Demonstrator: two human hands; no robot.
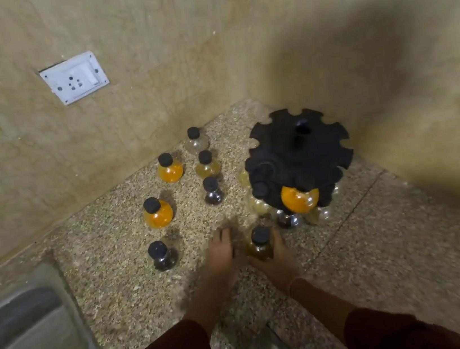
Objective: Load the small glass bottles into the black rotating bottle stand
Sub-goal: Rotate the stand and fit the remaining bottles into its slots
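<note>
**Glass bottle near a loaded rim**

Fingers of the right hand [275, 256] curl round an amber bottle [259, 245], low in the middle of the frame. The left hand [223, 258] lies beside it, fingers relaxed on the counter [121, 293]. The black rotating stand [299, 152], just above and to the right, is already loaded on its near side. The amber bottle may knock the orange bottle [300, 200], or the stand may turn under the push.

The counter [365, 244] is speckled, polished stone. The bottles [158, 214] are clear, glossy glass with matt black caps; the stand [300, 158] looks matt black plastic. The sink [22, 322] is brushed metal.
</note>
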